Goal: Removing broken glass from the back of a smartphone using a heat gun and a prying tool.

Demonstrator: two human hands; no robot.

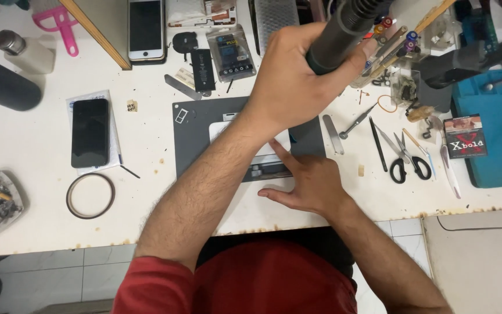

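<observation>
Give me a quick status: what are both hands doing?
Left hand gripping dark tool handle over grey mat. Right hand flat beside opened phone. Left forearm hides most of phone.

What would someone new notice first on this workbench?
First, the left hand crossing the middle of the view, gripping a thick dark tool handle above the grey mat. Below it, the right hand lies flat by the opened device. At left lies a black phone, with scissors at right.

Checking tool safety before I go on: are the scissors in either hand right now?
No. The scissors lie on the table, while the left hand grips a dark cylindrical tool and the right hand rests flat.
</observation>
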